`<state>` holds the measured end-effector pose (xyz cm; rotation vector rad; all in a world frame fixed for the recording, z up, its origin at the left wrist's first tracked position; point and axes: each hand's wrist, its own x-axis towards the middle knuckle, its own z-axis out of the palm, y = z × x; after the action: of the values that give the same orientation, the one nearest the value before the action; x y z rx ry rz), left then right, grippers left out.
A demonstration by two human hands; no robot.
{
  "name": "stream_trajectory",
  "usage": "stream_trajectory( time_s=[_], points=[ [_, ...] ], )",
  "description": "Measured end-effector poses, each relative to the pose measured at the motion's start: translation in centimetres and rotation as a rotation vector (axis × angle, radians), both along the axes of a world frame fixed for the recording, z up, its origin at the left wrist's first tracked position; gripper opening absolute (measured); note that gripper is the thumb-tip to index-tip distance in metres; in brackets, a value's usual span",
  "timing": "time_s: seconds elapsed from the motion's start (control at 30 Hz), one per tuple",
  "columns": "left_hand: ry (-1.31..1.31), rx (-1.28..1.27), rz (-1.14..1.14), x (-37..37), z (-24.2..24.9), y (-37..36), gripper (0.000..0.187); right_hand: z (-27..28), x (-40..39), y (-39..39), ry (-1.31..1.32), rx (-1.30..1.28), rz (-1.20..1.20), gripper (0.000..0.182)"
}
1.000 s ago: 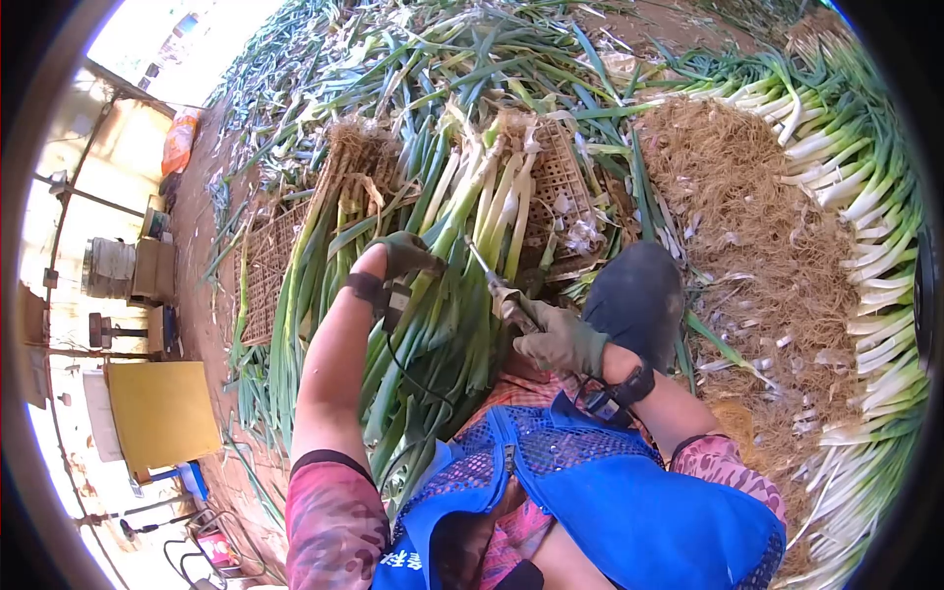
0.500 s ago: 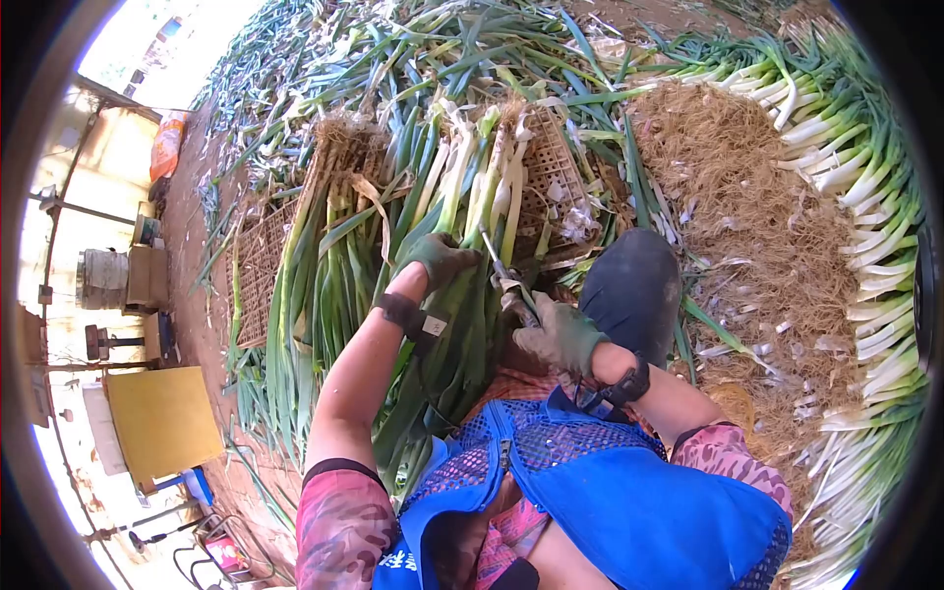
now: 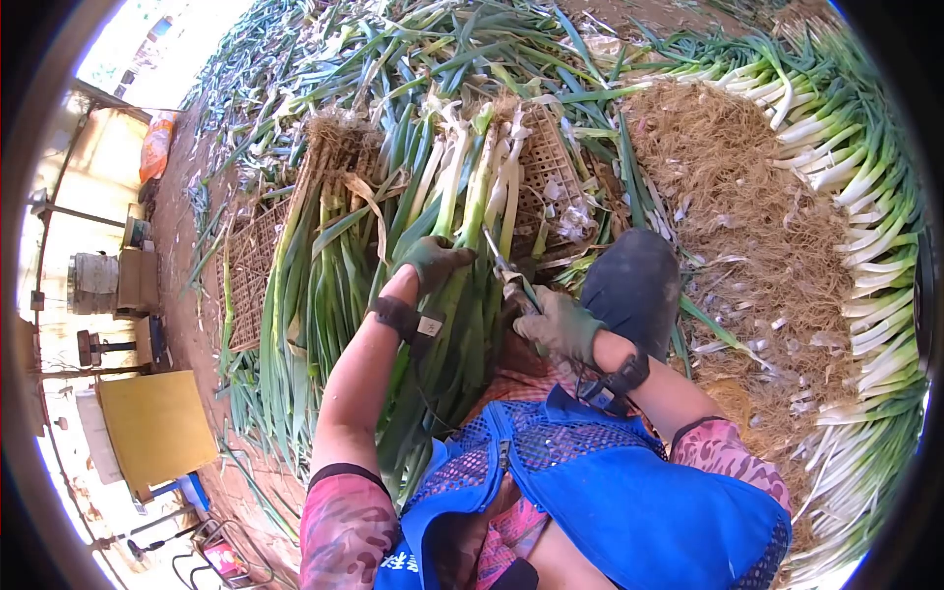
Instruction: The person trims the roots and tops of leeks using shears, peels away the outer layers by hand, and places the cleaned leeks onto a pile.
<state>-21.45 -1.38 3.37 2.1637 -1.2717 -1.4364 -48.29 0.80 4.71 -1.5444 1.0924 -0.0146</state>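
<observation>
My left hand (image 3: 438, 265), in a dark green glove, is closed around the green part of a leek (image 3: 476, 192) in the middle of the pile. The white stems of other leeks (image 3: 450, 187) lie beside it, with roots pointing away from me. In my gloved right hand (image 3: 559, 326) is an air blow gun (image 3: 509, 275) with a thin metal nozzle. Its tip is close beside the leek stem, just right of my left hand. Long green leaves run down beneath my left forearm toward my lap.
A brown plastic crate (image 3: 551, 172) lies under the leeks, its lattice showing at both sides. Trimmed roots (image 3: 737, 216) are heaped at right, bordered by a curved row of cleaned leeks (image 3: 870, 265). Loose leaves (image 3: 324, 59) cover the ground ahead. A yellow board (image 3: 159, 428) stands at left.
Both hands stay in nearly the same place, with the left still on the leek and the right still holding the air blow gun. The view has shifted slightly.
</observation>
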Motion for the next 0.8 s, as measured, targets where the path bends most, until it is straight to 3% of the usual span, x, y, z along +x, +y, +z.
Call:
stream_trajectory(
  time_s=[0.13, 0.23, 0.33, 0.4, 0.43, 0.47, 0.53, 0.57, 0.6, 0.67, 0.8],
  points=[
    [-0.015, -0.005, -0.003, 0.4, 0.1, 0.1, 0.049, -2.4, 2.9, -3.7, -0.055, -0.114, -0.086, 0.045],
    [0.034, 0.018, -0.002, 0.2, 1.2, 0.3, 0.050, -3.4, 5.3, -7.6, -0.096, 0.060, -0.246, 0.048],
    [0.134, 0.003, 0.046, 1.0, -0.1, 0.4, 0.050, -3.8, 5.6, -8.3, -0.064, -0.065, -0.237, 0.047],
    [0.167, -0.011, 0.059, 1.8, -1.0, 0.3, 0.050, 0.1, 4.5, -6.5, -0.085, 0.147, -0.157, 0.049],
    [0.176, -0.009, 0.051, 1.8, 0.1, 0.3, 0.045, -0.8, 4.4, -6.4, -0.086, -0.032, -0.127, 0.048],
    [0.293, -0.005, 0.083, 2.3, -0.5, 0.3, 0.043, -1.6, 4.4, -6.4, -0.085, -0.207, -0.098, 0.046],
    [0.523, 0.008, 0.145, 3.6, -2.0, 0.6, 0.039, -2.3, 5.1, -8.4, -0.083, -0.047, -0.166, 0.044],
    [0.478, -0.028, 0.110, 3.6, -1.8, 0.8, 0.036, -2.2, 5.7, -10.1, -0.085, 0.032, -0.199, 0.043],
    [0.445, -0.038, 0.100, 3.7, -2.3, 0.9, 0.037, -3.9, 6.7, -12.2, -0.049, -0.062, -0.166, 0.039],
    [0.379, -0.059, 0.074, 3.9, -3.2, 1.0, 0.037, -3.7, 8.4, -14.7, -0.044, 0.131, -0.231, 0.036],
    [0.261, -0.060, 0.015, 3.1, -2.4, 1.0, 0.040, -4.7, 9.3, -18.3, 0.113, -0.135, -0.132, 0.047]
  ],
)
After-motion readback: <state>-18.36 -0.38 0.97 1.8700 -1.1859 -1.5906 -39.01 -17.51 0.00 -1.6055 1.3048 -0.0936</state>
